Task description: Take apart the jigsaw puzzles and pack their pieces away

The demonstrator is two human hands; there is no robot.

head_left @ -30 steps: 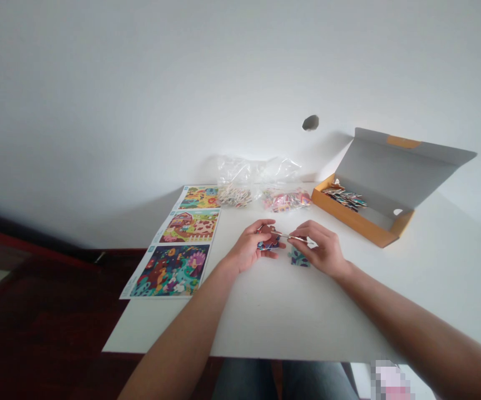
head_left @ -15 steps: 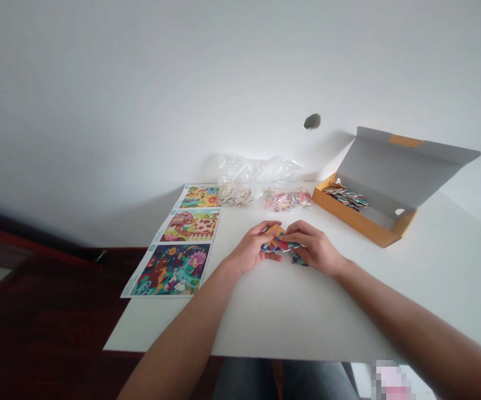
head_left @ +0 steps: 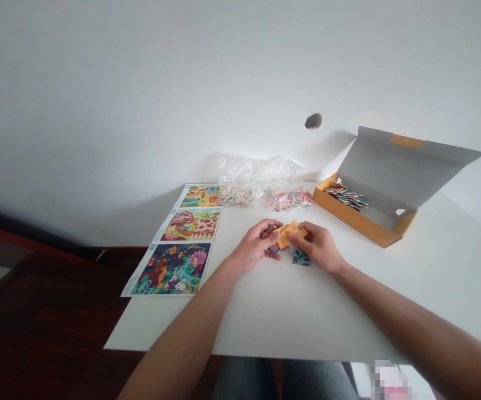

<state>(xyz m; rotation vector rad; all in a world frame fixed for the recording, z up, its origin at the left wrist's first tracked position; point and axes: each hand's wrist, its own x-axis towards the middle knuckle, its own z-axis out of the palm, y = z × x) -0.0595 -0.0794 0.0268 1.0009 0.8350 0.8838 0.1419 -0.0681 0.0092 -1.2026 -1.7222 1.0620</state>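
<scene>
Several puzzle pieces (head_left: 272, 248) lie in my left hand (head_left: 253, 244), with the thumb pressed on top of them. My right hand (head_left: 318, 244) pinches an orange-yellow piece (head_left: 295, 227) between thumb and fingers, touching the pieces in the left hand. Both hands are close together above the white table (head_left: 273, 311). Dark blue-green pieces (head_left: 301, 257) lie on the table just under my right hand, partly covered by it.
An open orange box (head_left: 348, 218) with puzzle pieces stands at the right, its grey lid raised. Two clear bags of pieces (head_left: 237, 194) (head_left: 288, 199) lie near the wall. A picture sheet (head_left: 187, 225) lies at the left.
My right hand now pinches an orange-yellow piece where a green and red one was. More of the blue-green pieces on the table shows. My left hand has hardly moved.
</scene>
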